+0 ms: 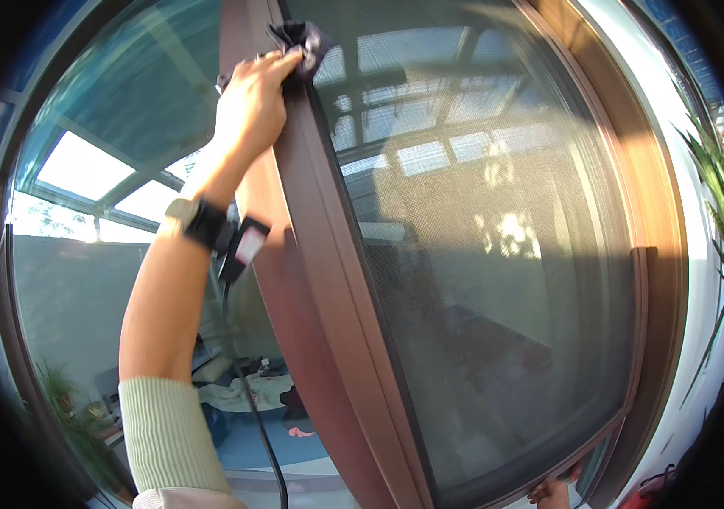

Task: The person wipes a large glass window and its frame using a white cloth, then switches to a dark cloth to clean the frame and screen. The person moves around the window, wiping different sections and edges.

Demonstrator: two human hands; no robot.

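My left hand (253, 95) reaches high up the reddish-brown window frame (328, 254), its fingers closed over a dark crumpled cloth (304, 42). The cloth lies against the upper part of the upright post. On that wrist sit a dark strap (206, 224) and a small black device (244, 248), from which a black cable (251, 392) hangs down. Low at the right, my right hand (552, 495) is partly in view, its fingers curled at the bottom rail of the mesh-covered sash (480, 339). The rest of that hand is cut off by the lower edge.
Left of the post, a large glass pane (82, 288) shows a slanted glazed roof and a blue surface (273, 439) with cloths on it. A wooden outer frame (654, 212) borders the sash at the right. Beyond it are a white wall (676, 110) and a green plant (711, 178).
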